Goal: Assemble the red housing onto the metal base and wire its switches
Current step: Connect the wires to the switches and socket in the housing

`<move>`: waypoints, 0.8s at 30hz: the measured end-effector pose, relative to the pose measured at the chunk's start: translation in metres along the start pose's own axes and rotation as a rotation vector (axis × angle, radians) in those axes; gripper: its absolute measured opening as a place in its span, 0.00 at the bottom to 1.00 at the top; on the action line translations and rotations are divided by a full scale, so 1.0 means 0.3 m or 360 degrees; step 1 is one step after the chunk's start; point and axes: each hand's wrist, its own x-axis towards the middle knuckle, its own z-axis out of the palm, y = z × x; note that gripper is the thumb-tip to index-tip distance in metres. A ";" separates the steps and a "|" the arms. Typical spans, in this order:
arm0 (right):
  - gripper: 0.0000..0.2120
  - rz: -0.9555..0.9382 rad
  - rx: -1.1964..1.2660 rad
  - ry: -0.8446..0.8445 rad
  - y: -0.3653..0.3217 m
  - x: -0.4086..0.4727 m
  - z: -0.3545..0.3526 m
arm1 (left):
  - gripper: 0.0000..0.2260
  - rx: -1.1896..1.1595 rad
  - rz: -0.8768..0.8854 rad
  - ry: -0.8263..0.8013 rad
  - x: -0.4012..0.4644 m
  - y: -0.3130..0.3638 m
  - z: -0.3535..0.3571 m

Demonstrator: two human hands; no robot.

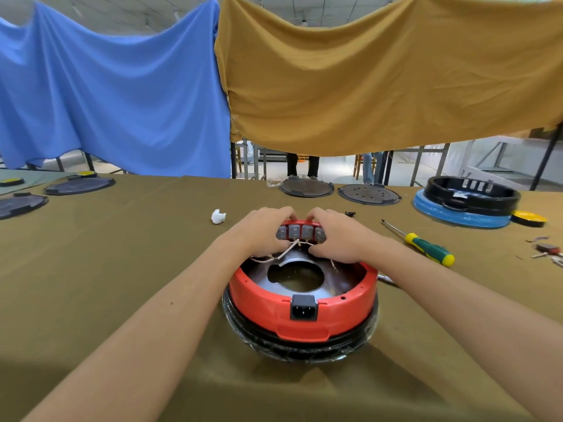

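The red housing (274,312) sits ring-like on a dark, film-wrapped base (304,348) in the middle of the table, its black power socket (302,307) facing me. Inside shows the metal plate (268,274) with a round hole. On the housing's far rim stands a row of grey switches (300,232), with thin pale wires (286,252) trailing below them. My left hand (262,231) grips the left end of the switch row, fingers curled over the rim. My right hand (335,236) grips the right end the same way.
A green-and-yellow screwdriver (426,246) lies to the right. A white crumpled scrap (218,216) lies at the left. Round dark plates (306,187) (368,194) sit at the back, a black housing on a blue base (466,202) at far right, and more plates (79,185) at far left.
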 end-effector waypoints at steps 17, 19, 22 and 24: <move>0.03 -0.0056 0.0012 0.0150 -0.016 -0.029 0.003 | 0.09 0.0009 0.0217 0.0014 -0.020 0.013 -0.008; 0.04 -0.0069 -0.0002 0.0132 -0.014 -0.027 0.004 | 0.07 0.0088 0.0222 -0.0058 -0.019 0.013 -0.005; 0.05 -0.0086 0.0024 0.0099 -0.009 -0.022 0.001 | 0.04 0.0067 0.0216 -0.0072 -0.018 0.019 -0.007; 0.05 -0.0088 0.0059 0.0071 -0.006 -0.022 -0.001 | 0.04 0.0059 0.0216 -0.0077 -0.015 0.019 -0.007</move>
